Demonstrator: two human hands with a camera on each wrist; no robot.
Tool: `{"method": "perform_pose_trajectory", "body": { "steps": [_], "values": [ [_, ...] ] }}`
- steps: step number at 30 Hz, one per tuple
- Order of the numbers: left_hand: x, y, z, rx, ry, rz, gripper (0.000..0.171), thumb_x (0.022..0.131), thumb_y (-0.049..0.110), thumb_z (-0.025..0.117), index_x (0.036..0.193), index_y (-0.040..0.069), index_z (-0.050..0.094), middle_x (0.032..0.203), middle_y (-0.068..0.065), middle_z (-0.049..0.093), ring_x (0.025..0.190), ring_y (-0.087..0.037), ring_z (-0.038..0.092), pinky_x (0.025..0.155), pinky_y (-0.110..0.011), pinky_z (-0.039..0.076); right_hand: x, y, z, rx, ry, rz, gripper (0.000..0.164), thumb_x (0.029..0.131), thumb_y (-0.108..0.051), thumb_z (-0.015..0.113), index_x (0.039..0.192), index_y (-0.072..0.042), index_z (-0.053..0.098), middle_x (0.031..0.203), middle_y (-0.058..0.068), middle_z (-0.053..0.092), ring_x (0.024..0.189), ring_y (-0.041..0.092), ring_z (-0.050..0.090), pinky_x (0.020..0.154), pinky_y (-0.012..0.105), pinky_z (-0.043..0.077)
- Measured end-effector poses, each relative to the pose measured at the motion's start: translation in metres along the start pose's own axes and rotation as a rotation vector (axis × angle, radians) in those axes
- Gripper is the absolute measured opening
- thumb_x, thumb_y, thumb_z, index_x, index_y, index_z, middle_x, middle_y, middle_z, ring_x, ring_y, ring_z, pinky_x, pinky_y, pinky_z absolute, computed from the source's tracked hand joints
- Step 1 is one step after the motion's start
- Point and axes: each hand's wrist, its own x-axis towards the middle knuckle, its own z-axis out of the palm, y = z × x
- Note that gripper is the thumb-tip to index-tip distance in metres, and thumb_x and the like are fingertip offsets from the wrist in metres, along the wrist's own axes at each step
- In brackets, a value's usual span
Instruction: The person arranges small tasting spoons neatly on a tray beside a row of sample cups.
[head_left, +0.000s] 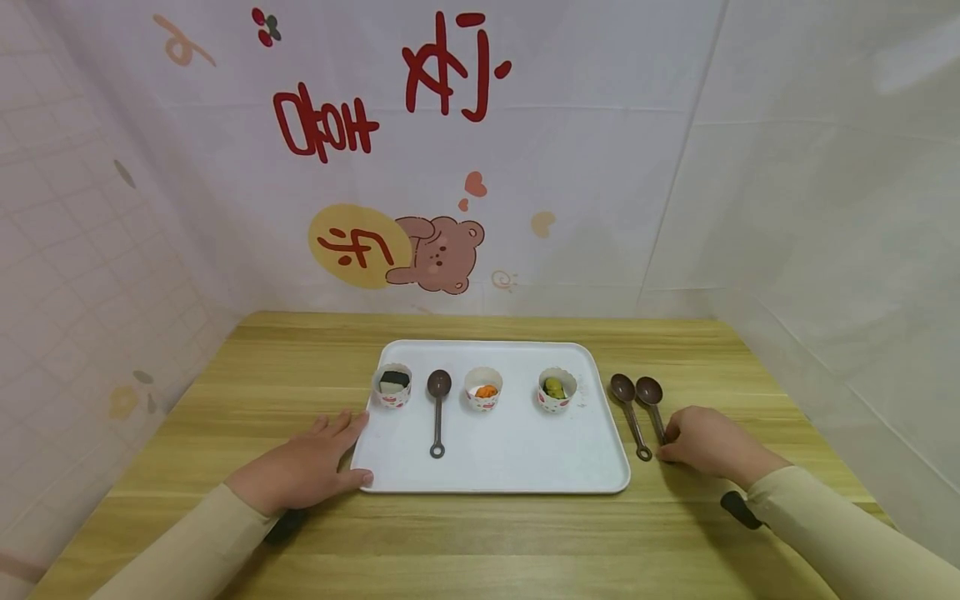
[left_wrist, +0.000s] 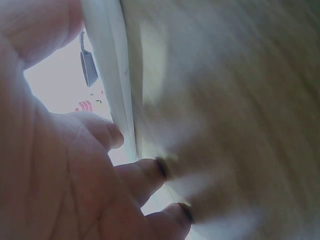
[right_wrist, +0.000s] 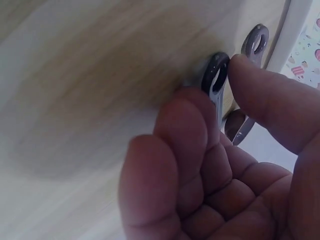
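Observation:
My right hand (head_left: 712, 442) pinches the handle end of a dark brown measuring spoon (head_left: 649, 392), the right one of two lying on the table right of a white tray (head_left: 495, 475). In the right wrist view, thumb and fingers meet around the ring of that handle (right_wrist: 216, 75). The other spoon (head_left: 623, 390) lies beside it, nearer the tray. My left hand (head_left: 300, 467) rests with spread, relaxed fingers at the tray's left edge, its thumb over the front left corner. The left wrist view shows its fingertips (left_wrist: 150, 172) at the tray's rim (left_wrist: 120, 75).
Three small patterned paper cups stand on the tray: one with a black-and-white piece (head_left: 392, 390), one with an orange piece (head_left: 485, 392), one with a green piece (head_left: 555, 390). A third brown spoon (head_left: 438, 417) lies between two cups. Printed cloth (head_left: 570, 167) hangs behind the table.

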Motion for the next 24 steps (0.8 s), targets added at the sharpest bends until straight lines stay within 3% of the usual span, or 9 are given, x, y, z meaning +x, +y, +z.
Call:
{"method": "perform_pose_trajectory", "body": {
  "steps": [12, 24],
  "values": [
    [0.0005, 0.0007, -0.0008, 0.014, -0.008, -0.009, 0.098, 0.095, 0.059, 0.070, 0.163, -0.001, 0.033, 0.163, -0.038, 0.033, 0.145, -0.070, 0.029, 0.114, -0.075, 0.034, -0.0013, 0.0009, 0.0022, 0.013, 0.015, 0.001, 0.017, 0.087, -0.019, 0.080, 0.076, -0.012, 0.070, 0.070, -0.005, 0.060, 0.064, 0.014, 0.051, 0.060, 0.031, 0.041],
    [0.0002, 0.0013, -0.0017, 0.014, -0.012, -0.008, 0.097, 0.096, 0.058, 0.069, 0.163, -0.001, 0.033, 0.163, -0.038, 0.033, 0.146, -0.069, 0.028, 0.114, -0.075, 0.034, 0.0000, 0.0006, -0.0007, 0.045, -0.002, 0.048, 0.014, 0.089, -0.018, 0.079, 0.085, -0.007, 0.071, 0.077, -0.001, 0.065, 0.070, 0.016, 0.054, 0.063, 0.032, 0.044]
  ]
}}
